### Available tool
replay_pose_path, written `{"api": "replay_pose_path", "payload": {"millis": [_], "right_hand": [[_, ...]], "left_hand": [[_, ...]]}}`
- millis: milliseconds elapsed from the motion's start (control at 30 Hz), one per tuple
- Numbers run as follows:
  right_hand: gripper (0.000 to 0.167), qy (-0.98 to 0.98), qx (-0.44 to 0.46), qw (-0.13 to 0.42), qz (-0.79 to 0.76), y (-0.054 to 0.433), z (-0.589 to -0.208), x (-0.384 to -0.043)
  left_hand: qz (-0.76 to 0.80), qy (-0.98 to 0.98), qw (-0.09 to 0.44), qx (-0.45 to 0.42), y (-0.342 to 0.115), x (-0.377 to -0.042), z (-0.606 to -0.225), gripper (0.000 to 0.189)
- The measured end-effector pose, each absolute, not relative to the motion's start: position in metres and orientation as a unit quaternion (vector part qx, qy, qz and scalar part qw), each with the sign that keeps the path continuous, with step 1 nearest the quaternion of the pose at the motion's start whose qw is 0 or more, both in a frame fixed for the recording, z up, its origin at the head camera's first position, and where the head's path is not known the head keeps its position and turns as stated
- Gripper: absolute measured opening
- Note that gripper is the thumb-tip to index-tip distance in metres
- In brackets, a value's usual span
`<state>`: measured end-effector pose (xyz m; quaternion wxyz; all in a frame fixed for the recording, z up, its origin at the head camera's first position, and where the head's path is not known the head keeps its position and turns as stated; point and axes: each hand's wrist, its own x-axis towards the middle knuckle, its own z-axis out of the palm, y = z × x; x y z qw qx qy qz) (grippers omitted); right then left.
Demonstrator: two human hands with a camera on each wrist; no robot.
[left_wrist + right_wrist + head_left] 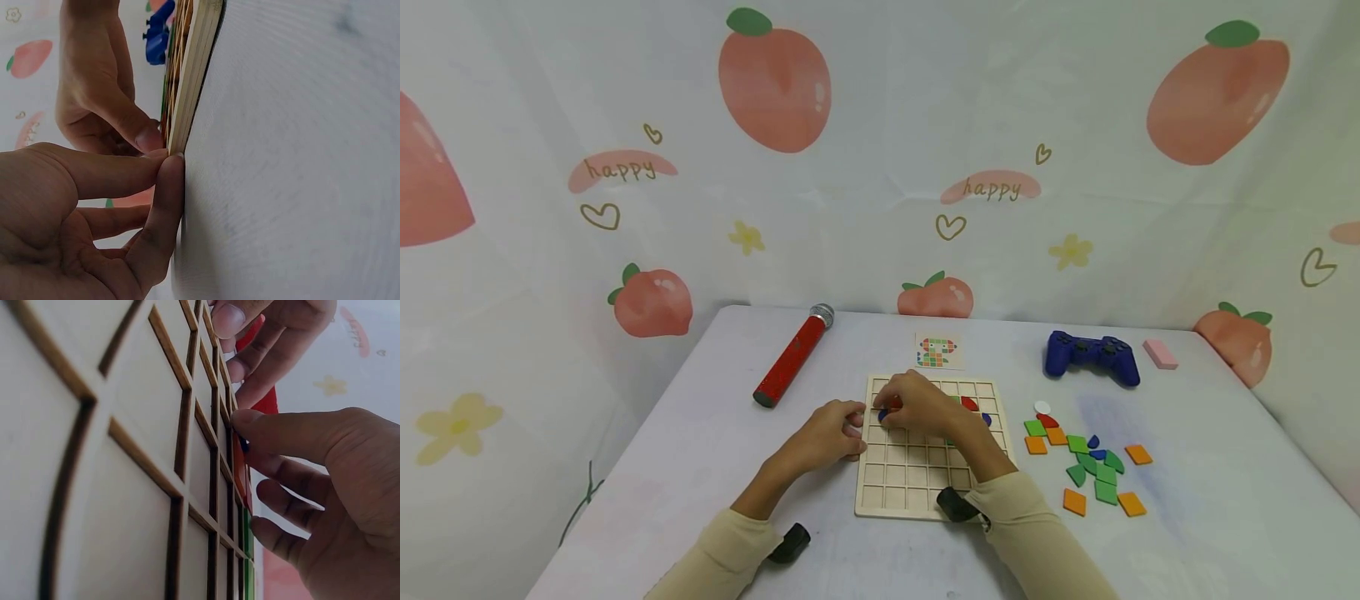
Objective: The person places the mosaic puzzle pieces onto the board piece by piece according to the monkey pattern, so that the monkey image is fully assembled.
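A wooden grid board (874, 497) lies on the white table with several colored pieces in its upper rows. My left hand (823, 437) is at the board's left edge; in the left wrist view its thumb and index finger pinch the board's rim (194, 81). Over the upper left cells, my right hand (919, 406) pinches a small blue piece (883, 414) between thumb and index finger. That piece, mostly covered in the right wrist view, shows as a dark blue sliver (244, 445) by a red piece (239, 469). The right palm hides part of the upper rows.
Loose orange, green, blue, red and white pieces (1106, 492) lie right of the board. Behind it is a pattern card (937, 352). A red microphone (792, 358) lies at left; a blue game controller (1092, 357) and a pink block (1161, 354) are at back right.
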<state>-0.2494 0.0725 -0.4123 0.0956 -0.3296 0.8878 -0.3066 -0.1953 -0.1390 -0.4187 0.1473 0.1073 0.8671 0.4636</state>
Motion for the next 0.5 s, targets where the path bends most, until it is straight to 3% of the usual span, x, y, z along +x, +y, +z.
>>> {"api": "replay_pose_path", "payload": {"millis": [500], "right_hand": [[0.016, 0.884, -0.335, 0.09, -0.313, 0.0664, -0.4101, -0.25]], "left_hand": [[0.464, 0.867, 0.148, 0.105, -0.1382, -0.1976, -0.4218, 0.058]]}}
